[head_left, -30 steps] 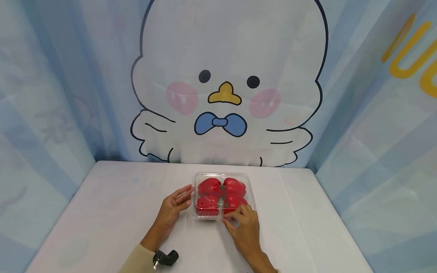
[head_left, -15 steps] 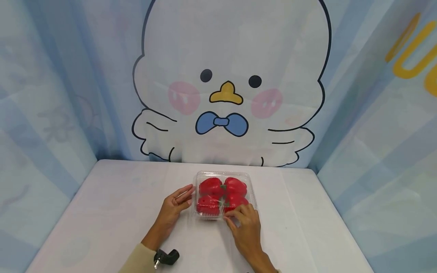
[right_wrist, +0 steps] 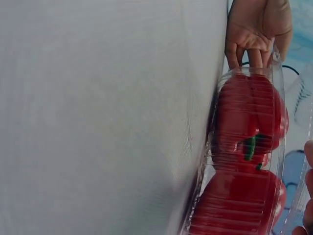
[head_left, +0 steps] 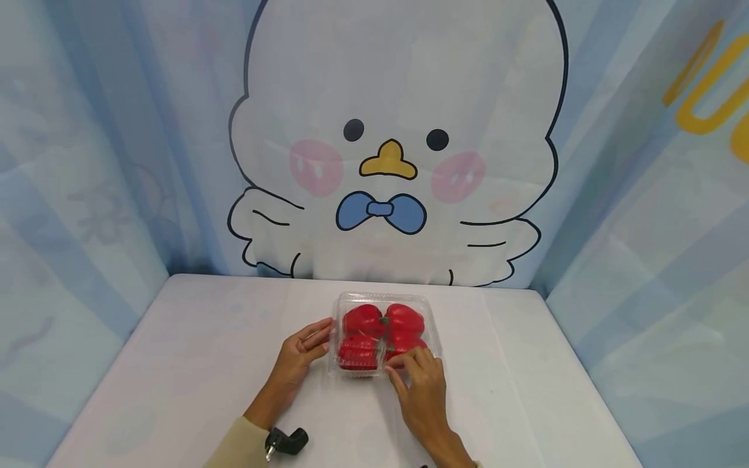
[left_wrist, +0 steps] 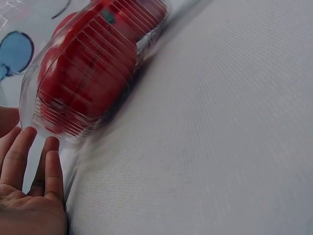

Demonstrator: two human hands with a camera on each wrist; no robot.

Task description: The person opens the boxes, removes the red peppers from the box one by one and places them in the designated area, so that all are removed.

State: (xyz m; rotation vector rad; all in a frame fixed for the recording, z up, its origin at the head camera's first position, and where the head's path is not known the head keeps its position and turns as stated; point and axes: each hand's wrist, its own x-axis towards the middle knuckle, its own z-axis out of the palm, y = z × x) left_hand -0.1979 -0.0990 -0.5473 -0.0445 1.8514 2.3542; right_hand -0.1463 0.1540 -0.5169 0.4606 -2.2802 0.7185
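Observation:
A clear ridged plastic clamshell box [head_left: 434, 318] holds several red bell peppers [head_left: 363, 320] with green stems. My right hand [head_left: 422, 390] pinches the lid's front edge, right of its middle. In the right wrist view, the fingers [right_wrist: 309, 186] of that hand grip a strip of clear lid [right_wrist: 296, 208], which stands apart from the box's lower part. My left hand [head_left: 292, 364] is at the box's left side, fingers nearly straight. The left wrist view shows its fingertips [left_wrist: 29, 133] right at the box's corner. My right hand hides part of the front right pepper.
The box rests on a white-covered table [head_left: 515, 390]. Behind it hangs a pale blue curtain [head_left: 193, 162] with a cartoon bird [head_left: 392, 78]; more curtain closes in both sides. A black device [head_left: 287, 442] is on my left wrist, by a beige sleeve [head_left: 236, 445].
Both hands keep nearly the same places at the box. The reflections on the plastic over the front peppers have shifted, and the head view has moved very slightly.

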